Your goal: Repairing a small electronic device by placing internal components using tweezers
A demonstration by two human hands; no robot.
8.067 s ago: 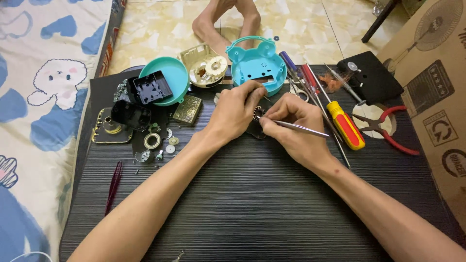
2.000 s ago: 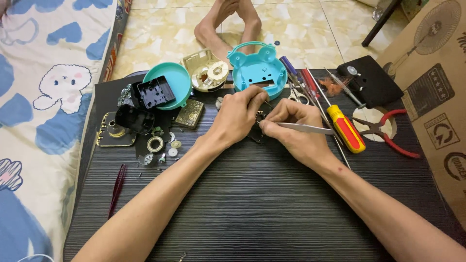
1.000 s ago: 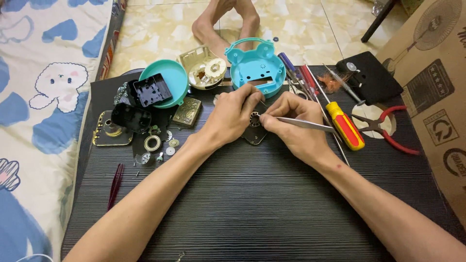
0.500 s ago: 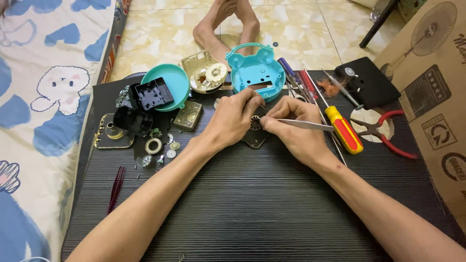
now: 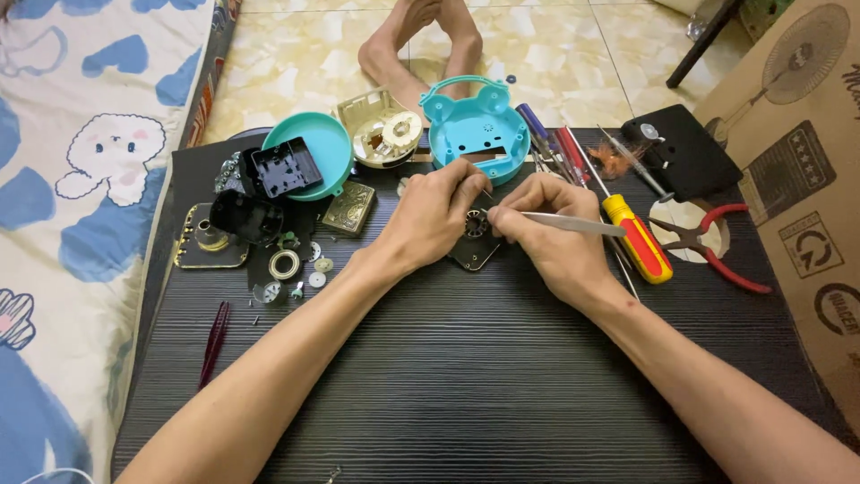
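My left hand [image 5: 436, 218] pinching a small dark mechanism plate [image 5: 474, 244] mid-table, my right hand [image 5: 544, 235] gripping tweezers [image 5: 571, 224] at it, teal lid [image 5: 309, 154] holding a black part [image 5: 286, 168], cream case [image 5: 383, 136] probably holding gears

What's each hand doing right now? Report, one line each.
Left hand: fingers closed, pinching the small black clock mechanism steady on the table.
Right hand: closed on metal tweezers, tip at the mechanism.

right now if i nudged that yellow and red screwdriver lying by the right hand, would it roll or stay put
The yellow and red screwdriver has a rounded handle, so it would probably roll a little. The ridged dark table and the red-handled pliers close beside it would likely stop it soon. It looks stiff and easy to grip.
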